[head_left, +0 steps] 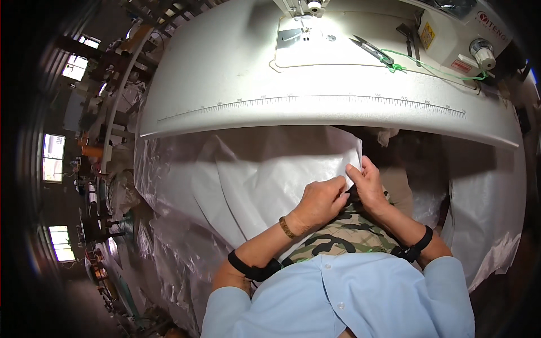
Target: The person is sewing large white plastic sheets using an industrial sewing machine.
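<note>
A large sheet of white woven plastic fabric [253,180] lies over my lap below the sewing table's front edge. My left hand [320,201] pinches the sheet's edge near its corner, fingers closed on it. My right hand [367,185] grips the same edge just to the right, thumb and fingers folded over the fabric. The two hands touch each other. Camouflage trousers [344,234] show beneath them. Both forearms wear black straps.
A white sewing table [236,73] with a printed ruler along its front edge stands ahead. A sewing machine [451,34] sits at the far right, its needle plate [301,36] at the top centre. Thread snips [372,49] on a green cord lie nearby. More fabric hangs at right [484,214].
</note>
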Motion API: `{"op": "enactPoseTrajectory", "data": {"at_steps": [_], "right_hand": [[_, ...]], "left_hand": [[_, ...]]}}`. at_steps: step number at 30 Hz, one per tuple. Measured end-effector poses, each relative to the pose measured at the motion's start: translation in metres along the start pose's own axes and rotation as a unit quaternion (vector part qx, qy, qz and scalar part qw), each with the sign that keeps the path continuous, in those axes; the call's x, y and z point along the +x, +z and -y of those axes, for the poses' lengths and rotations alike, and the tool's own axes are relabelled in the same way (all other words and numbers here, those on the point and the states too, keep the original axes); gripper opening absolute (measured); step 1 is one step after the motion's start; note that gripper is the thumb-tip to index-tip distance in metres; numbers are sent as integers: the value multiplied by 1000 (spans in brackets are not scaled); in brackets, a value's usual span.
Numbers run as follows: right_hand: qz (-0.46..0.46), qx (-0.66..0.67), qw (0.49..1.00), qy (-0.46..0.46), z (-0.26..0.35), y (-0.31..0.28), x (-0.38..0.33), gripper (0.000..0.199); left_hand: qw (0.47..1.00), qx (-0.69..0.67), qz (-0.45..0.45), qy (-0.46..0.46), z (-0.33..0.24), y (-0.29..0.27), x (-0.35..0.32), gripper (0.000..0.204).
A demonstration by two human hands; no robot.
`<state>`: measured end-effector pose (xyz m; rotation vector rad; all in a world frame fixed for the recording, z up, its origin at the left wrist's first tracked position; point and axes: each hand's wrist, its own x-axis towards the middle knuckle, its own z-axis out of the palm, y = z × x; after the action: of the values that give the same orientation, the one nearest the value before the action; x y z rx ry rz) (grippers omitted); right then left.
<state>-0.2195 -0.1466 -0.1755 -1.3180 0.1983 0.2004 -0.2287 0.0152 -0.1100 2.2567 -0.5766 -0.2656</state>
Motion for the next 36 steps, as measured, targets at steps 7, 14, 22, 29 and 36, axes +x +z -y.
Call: {"op": "enactPoseTrajectory", "data": {"at_steps": [7, 14, 22, 29, 36], "right_hand": [[38, 84, 993, 71, 24, 2, -21, 32], [83, 62, 986, 133, 8, -4, -30, 32], [66, 83, 984, 146, 6, 0, -31, 29], [-35, 98, 992, 69, 10, -7, -14, 28], [-40, 102, 993, 49, 12, -7, -11, 26]], "left_hand": [[867, -454, 42, -202, 28, 0, 0, 14], [827, -494, 48, -263, 35, -1, 0, 13], [808, -525, 54, -263, 35, -1, -2, 13], [814, -508, 63, -273, 32, -3, -1, 12], [813, -513, 63, -268, 35, -1, -2, 12]]}}
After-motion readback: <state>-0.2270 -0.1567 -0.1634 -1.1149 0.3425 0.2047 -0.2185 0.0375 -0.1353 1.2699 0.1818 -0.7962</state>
